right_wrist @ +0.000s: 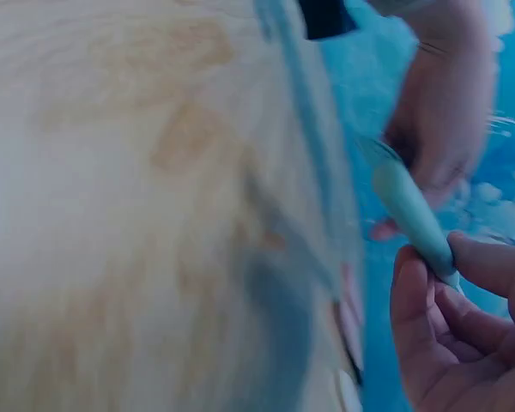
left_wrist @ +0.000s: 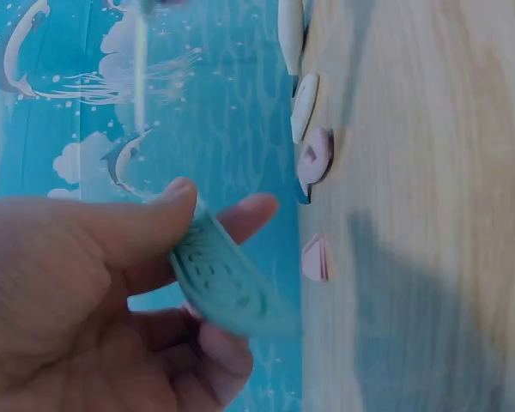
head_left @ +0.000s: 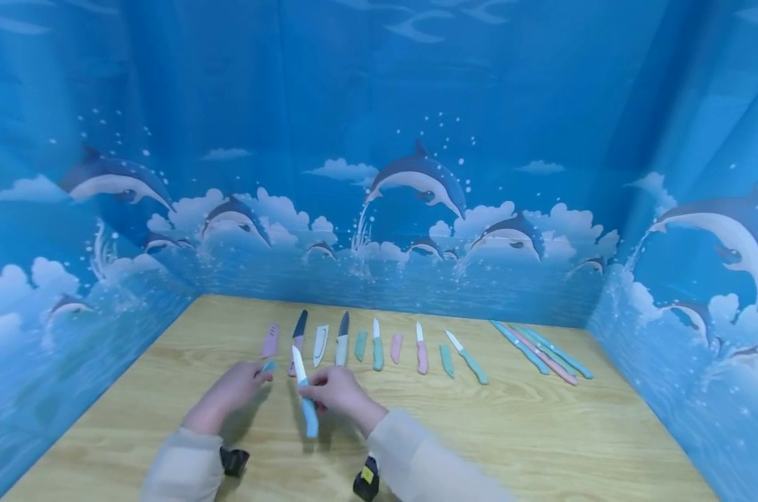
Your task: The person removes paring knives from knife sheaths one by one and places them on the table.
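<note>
The right hand pinches a small knife with a white blade and a blue handle. The knife is up off the table, just in front of the person, with its tip pointing away toward the row of other knives. The left hand pinches a little teal cover between thumb and fingers. The wrist view shows that hold well. The cover sits just to the left of the blade, near it but not on it.

Behind the hands, more knives and covers lie in a line on the wood. Three long thin ones lie apart on the right.

The blade is bare, and that looks like the risky part. If the cover goes on crooked, the edge could slide past it and nick the left fingers, since they wrap close round the cover's open end. The right hand holds the knife near the blade, so a slip could cut there too. A loose pinch could also drop the knife onto the table.
</note>
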The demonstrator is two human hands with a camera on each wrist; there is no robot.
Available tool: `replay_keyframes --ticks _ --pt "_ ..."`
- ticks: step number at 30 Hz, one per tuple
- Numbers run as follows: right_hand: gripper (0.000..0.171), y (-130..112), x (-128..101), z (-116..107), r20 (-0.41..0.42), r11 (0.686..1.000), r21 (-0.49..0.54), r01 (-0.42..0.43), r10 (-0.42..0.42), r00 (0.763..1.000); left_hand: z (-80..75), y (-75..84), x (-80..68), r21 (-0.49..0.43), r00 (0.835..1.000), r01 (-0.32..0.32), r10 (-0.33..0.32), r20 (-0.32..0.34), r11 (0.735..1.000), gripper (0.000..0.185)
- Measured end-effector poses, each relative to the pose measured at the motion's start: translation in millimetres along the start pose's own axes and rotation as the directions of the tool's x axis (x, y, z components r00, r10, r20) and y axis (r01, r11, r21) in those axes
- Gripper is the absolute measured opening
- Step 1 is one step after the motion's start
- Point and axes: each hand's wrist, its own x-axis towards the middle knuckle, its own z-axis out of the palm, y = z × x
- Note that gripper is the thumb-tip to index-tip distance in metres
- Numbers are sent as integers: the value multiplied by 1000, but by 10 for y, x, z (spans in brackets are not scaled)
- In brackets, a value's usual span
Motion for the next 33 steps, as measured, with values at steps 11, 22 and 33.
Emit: replay_keyframes --ticks 11,22,33 --pt "14 -54 267 557 -57 990 80 -118 123 991 8 -87 41 -46 980 174 -177 -88 984 16" --pt "21 -44 424 684 -92 973 86 -216 224 970 67 -149 57 -55 965 259 -261 -33 964 23" --pt "22 -11 447 645 -91 978 26 -207 208 974 103 -191 48 -82 961 266 -271 -57 961 13"
